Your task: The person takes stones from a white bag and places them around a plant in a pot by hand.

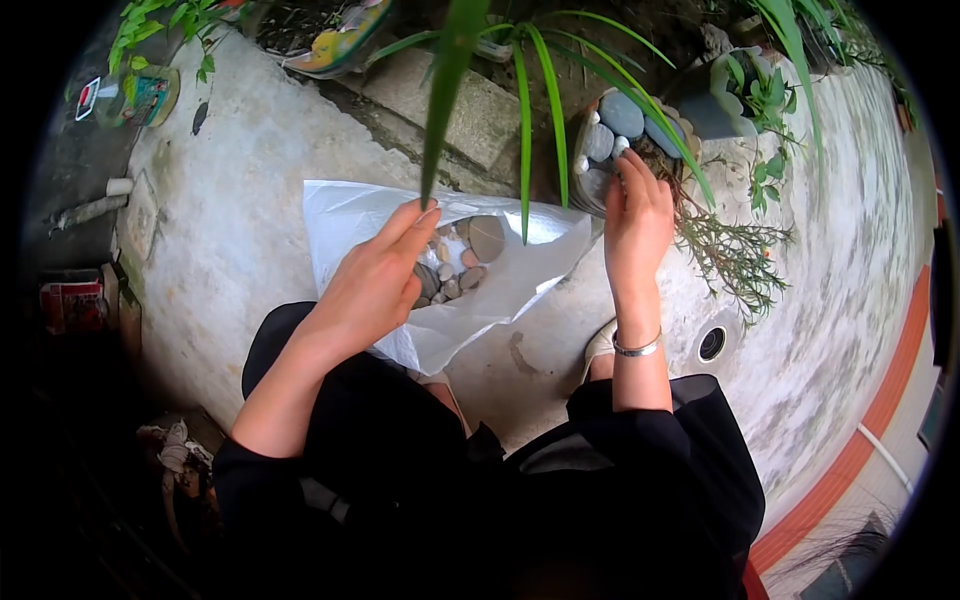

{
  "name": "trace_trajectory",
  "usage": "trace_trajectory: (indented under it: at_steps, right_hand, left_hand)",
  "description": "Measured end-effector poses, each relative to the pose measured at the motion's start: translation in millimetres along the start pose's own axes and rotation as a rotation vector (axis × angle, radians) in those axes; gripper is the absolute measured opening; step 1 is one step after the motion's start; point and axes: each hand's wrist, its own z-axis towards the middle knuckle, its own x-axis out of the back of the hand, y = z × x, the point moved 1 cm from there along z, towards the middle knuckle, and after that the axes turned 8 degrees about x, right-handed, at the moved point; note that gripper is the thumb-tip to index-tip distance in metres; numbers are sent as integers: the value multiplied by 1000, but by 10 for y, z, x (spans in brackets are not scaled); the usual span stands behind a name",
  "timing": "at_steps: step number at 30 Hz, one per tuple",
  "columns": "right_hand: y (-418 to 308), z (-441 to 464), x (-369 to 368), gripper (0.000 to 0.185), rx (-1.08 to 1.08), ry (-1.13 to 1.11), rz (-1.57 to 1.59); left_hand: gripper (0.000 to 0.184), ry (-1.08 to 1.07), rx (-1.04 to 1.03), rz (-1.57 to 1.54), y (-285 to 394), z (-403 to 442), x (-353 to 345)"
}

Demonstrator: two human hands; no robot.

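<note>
My left hand (372, 285) is closed, with thumb and forefinger pinched at the tip of a long green leaf (440, 105) that hangs close to the camera. Below that hand, a white plastic bag (530, 275) lies spread on the concrete, with stones (487, 240) of mixed sizes and colours on it. My right hand (642, 225), a silver bangle on its wrist, reaches over the rim of a round plant pot (588, 195). Its fingertips are at a small white pebble (621, 146). Larger grey stones (622, 115) and other white pebbles sit around it on the pot's top.
Beside the pot stands a grey planter (715, 100), and a thin-leaved plant (735, 255) spreads over the ground. A round floor drain (712, 345) lies to the right. A clear plastic container (150, 95) stands at upper left, and a stone slab (450, 110) borders the soil.
</note>
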Motion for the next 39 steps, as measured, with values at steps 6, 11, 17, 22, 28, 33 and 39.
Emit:
trace_trajectory:
  at_steps: [6,11,17,22,28,33,39]
  right_hand:
    - [-64,42,142,25,24,30,99]
    - [-592,-55,506,23,-88,-227,640]
    - [-799,-394,-349,20,221,-892,698]
    - [-953,-584,-1215,21,312,-1121,581]
    - [-1206,-1101,-1492,22,279,-1110,487]
    - [-1218,-1132,-1405,19,262,-1086,334]
    - [-1089,-907,-873,21,-108,-640,774]
  left_hand:
    - [61,60,-90,24,-34,11,-11]
    - [62,42,-64,8,-42,3,-32]
    - [65,26,-67,6,-18,-36,-29]
    - [68,18,-90,-11,-21,-65,-81]
    - [68,-5,-51,11,15,-64,-38]
    - [66,-8,-61,1,49,-54,-10]
    - [57,-52,8,-1,90,-48,12]
